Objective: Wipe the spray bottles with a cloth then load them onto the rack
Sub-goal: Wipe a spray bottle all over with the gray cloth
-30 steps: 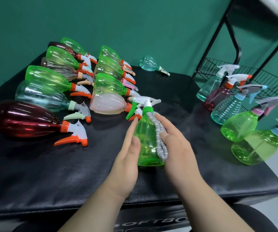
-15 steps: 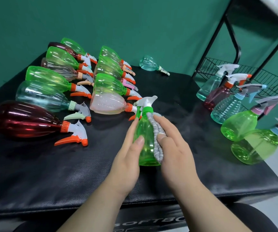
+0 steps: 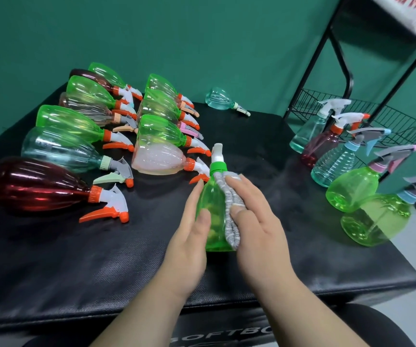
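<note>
A clear green spray bottle [image 3: 212,221] with a white head and green collar stands upright on the black padded table [image 3: 101,261]. My left hand [image 3: 189,246] grips its left side, thumb on the front. My right hand [image 3: 259,229] holds a folded grey cloth [image 3: 230,216] and presses it against the bottle's right side, up to the neck. The black wire rack [image 3: 402,118] stands at the right behind the table.
Several bottles lie on their sides in rows at the left, among them a dark red one [image 3: 34,186] nearest me. A small teal bottle [image 3: 220,98] lies at the back. Several upright bottles [image 3: 352,189] line the table's right edge by the rack.
The green bottle has turned about its upright axis between my hands, so its spray head now points away from me. My right hand with the cloth has slid up towards the neck.
</note>
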